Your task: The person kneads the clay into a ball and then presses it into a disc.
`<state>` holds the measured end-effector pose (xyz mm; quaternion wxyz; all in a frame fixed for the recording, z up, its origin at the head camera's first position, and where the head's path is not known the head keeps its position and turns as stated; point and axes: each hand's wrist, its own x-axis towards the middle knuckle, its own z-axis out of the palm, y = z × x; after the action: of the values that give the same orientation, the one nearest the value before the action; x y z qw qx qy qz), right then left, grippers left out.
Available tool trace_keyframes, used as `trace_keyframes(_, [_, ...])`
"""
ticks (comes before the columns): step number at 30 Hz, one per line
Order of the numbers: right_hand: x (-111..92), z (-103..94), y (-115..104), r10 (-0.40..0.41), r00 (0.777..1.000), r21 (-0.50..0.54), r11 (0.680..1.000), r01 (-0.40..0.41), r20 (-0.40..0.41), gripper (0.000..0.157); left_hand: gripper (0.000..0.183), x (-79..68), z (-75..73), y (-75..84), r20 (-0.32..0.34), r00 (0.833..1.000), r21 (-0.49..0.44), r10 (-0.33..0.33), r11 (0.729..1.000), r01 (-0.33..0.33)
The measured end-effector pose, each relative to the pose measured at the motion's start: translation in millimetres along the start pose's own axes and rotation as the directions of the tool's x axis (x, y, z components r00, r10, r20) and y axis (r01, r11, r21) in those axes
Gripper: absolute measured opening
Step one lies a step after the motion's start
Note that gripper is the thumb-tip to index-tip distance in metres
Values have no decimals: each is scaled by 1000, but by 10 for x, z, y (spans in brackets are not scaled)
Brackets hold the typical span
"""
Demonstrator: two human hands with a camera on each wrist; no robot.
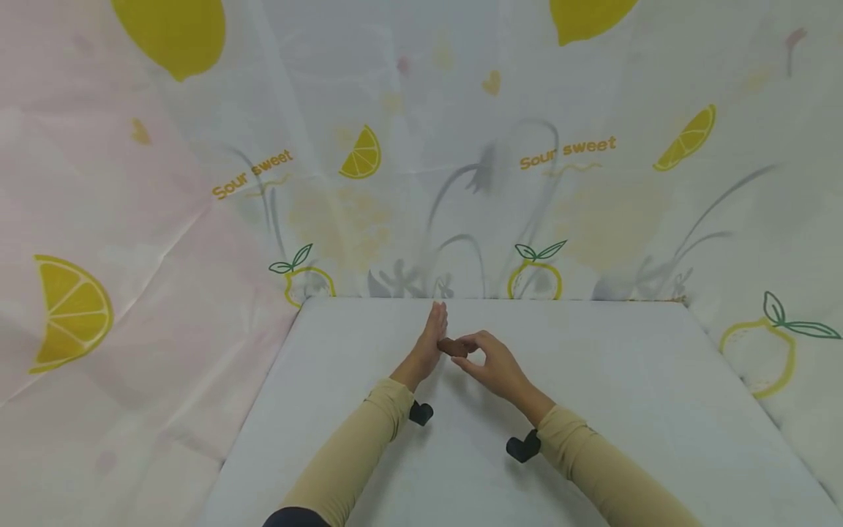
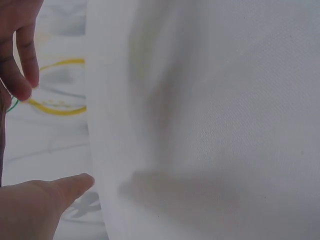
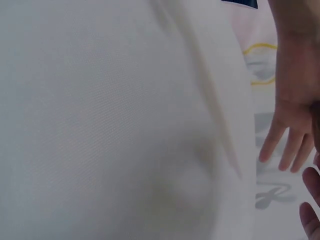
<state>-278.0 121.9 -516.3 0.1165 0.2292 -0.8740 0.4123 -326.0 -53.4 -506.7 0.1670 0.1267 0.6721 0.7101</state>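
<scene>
A small, dark brown, elongated lump (image 1: 452, 347) is between the two hands, above the white table. My right hand (image 1: 495, 364) pinches it between thumb and fingers. Upright beside it, my left hand (image 1: 430, 342) has its fingers straight and its palm turned towards the lump, whose left end appears to touch the palm. The right wrist view shows the left hand (image 3: 298, 90) with extended fingers, and part of the brown lump (image 3: 315, 125) at the frame edge. What the lump is made of cannot be told.
The white table (image 1: 626, 380) extends around both hands. Behind it hangs a pale cloth (image 1: 408, 205) printed with lemons and lettering. Black straps (image 1: 523, 446) show under the wrists, and beige sleeves (image 1: 358, 446) cover the forearms.
</scene>
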Motion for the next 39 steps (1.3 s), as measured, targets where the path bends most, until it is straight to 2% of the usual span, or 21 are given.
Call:
trace_keyframes(4, [-1, 21, -22, -7, 1000, 15, 1000, 7, 24, 35, 87, 12, 25, -18, 5, 1000, -35, 10, 999, -10])
trace_keyframes(10, [-29, 69, -61, -37, 996, 134, 991, 25, 85, 37, 85, 12, 100, 8, -3, 1000, -63, 24, 998, -24])
trace_keyframes(14, [-24, 86, -93, 11, 995, 155, 988, -26, 96, 48, 86, -8, 126, 34, -16, 1000, -41, 27, 999, -27])
trace_keyframes(18, [3, 120, -122, 53, 997, 161, 985, -62, 60, 44, 86, -25, 154, 34, -13, 1000, -28, 20, 999, -20])
trace_keyframes(22, [18, 187, -151, 49, 999, 207, 977, -45, -12, 35, 88, -23, 182, 5, -7, 1000, -11, 11, 1000, -11])
trace_keyframes(27, [34, 250, -194, 30, 999, 266, 964, -19, -35, 42, 92, -24, 196, -6, -17, 1000, 15, 16, 1000, -16])
trace_keyframes(31, [50, 288, -207, 66, 997, 325, 944, -48, -45, 53, 92, -31, 193, 13, -30, 999, 13, 18, 1000, -17])
trace_keyframes(33, [56, 301, -212, 95, 994, 315, 946, -72, -59, 58, 90, -41, 187, 27, -35, 999, 11, 15, 1000, -14])
trace_keyframes(39, [93, 309, -237, 127, 989, 319, 943, -95, -80, 57, 88, -52, 167, 58, -21, 999, 61, 42, 997, -40])
